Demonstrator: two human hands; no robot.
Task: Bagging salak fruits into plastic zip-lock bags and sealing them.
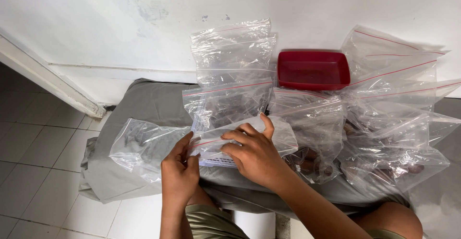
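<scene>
While hands pinch a bag (240, 140) | grey cloth (144, 102) | white wall (86, 23)

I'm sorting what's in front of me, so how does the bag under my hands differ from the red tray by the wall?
The bag is clear, crinkled plastic with a thin red line at its seal; the red tray is solid, opaque and stiff. The bag lies on the grey cloth with the left hand and right hand on it; the tray sits untouched farther back. The bag holds something white and gridded; the tray looks empty. Both are containers.
</scene>
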